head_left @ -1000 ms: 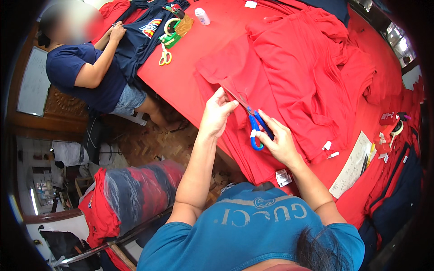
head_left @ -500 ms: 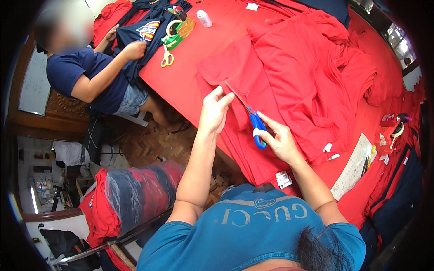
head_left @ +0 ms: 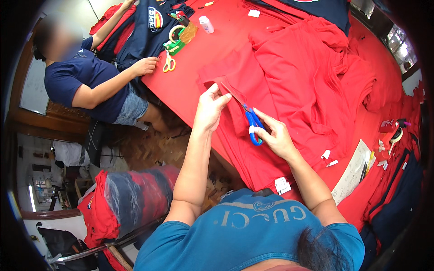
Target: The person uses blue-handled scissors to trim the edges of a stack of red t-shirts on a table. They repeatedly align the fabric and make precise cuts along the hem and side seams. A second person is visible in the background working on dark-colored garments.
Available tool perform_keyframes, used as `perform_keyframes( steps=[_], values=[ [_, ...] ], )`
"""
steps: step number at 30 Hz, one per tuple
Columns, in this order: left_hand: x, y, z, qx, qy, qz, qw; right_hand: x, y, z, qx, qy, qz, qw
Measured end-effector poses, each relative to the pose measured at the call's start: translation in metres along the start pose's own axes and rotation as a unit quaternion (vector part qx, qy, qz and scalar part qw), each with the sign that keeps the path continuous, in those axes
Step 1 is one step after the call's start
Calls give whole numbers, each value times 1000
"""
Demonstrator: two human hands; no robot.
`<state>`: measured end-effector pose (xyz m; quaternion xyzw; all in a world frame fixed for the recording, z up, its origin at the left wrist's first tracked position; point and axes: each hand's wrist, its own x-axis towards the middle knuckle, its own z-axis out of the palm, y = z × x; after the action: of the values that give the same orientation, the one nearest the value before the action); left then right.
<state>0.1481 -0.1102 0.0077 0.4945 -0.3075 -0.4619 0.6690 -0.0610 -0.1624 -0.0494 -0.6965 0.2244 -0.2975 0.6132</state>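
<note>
My right hand (head_left: 279, 141) grips a pair of scissors (head_left: 253, 125) by its blue handles, the blades pointing up and left. Thumb and fingers of my left hand (head_left: 209, 108) pinch the edge of a red garment (head_left: 242, 72) beside the blade tips. How far the blades are apart is hard to make out. The garment lies spread and rumpled on the table in front of me. A white tag (head_left: 282, 185) lies on the red cloth close to my body.
Across the table's left corner stands a co-worker (head_left: 86, 81) by navy garments (head_left: 144, 40). Yellow-handled scissors (head_left: 169, 63), a green tape dispenser (head_left: 175, 46) and a white bottle (head_left: 206, 25) lie nearby. At right are a paper sheet (head_left: 352, 169) and a tape roll (head_left: 396, 134). A wrapped clothing bundle (head_left: 140, 198) stands lower left.
The co-worker has raised the far arm, and the navy garment's printed patch has shifted up and right. My scissors have moved slightly down and left; my left hand still pinches the cloth.
</note>
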Motion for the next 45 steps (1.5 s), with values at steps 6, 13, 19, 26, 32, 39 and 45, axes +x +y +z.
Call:
perform_keyframes(
  steps=[6, 13, 19, 26, 32, 39, 45],
  values=[
    [0, 6, 3, 11, 13, -3, 1000, 16, -14, -9, 17, -31, 100, 994],
    [14, 6, -1, -9, 44, 25, 999, 16, -4, -4, -39, -4, 19, 999],
    [14, 6, -17, 24, 39, 41, 998, 20, -16, 0, -95, -7, -22, 995],
    [9, 8, -8, -13, 31, 5, 999, 19, -15, 4, -165, 12, -46, 985],
    [9, 2, -5, 31, 23, 38, 999, 28, -15, 1, -159, 12, -42, 986],
    [22, -13, -32, 3, 66, 29, 997, 24, -1, 2, -79, 6, 1, 997],
    [17, 2, -10, 11, 22, 43, 999, 25, -24, -1, -168, 2, -38, 985]
  ],
)
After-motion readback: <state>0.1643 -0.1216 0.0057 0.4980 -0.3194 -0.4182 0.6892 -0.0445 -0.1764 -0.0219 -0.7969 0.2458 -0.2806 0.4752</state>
